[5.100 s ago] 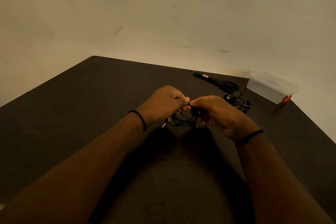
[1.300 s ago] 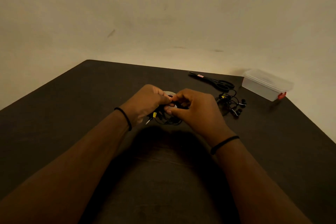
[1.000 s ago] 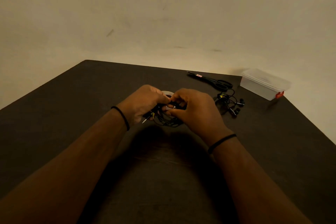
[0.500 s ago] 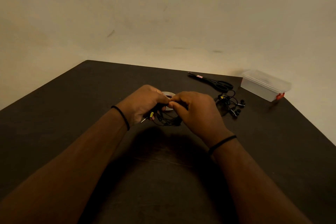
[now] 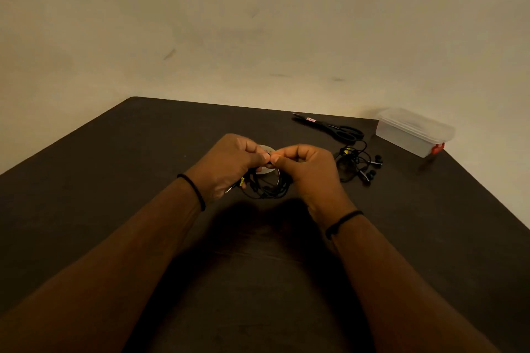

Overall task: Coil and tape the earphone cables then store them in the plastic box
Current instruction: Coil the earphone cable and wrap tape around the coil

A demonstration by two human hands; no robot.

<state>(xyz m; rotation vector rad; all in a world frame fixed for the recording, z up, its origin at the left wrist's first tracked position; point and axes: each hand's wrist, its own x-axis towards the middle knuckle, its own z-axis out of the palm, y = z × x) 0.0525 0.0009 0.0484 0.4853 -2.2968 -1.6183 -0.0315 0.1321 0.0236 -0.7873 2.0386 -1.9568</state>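
A coiled black earphone cable [image 5: 268,186] hangs over the dark table [image 5: 114,180], pinched at its top by the left hand [image 5: 229,165] and right hand [image 5: 307,169]. Another black earphone tangle [image 5: 358,162] lies right, near black scissors [image 5: 332,129] and the lidded clear plastic box [image 5: 413,132].

Plain indoor room, kind undetermined. Dark table [image 5: 114,180] pushed against bare, scuffed cream wall [image 5: 258,23]. Dim warm lighting. Scissors [image 5: 332,127] and lidded plastic box [image 5: 407,135] suggest domestic desk work.
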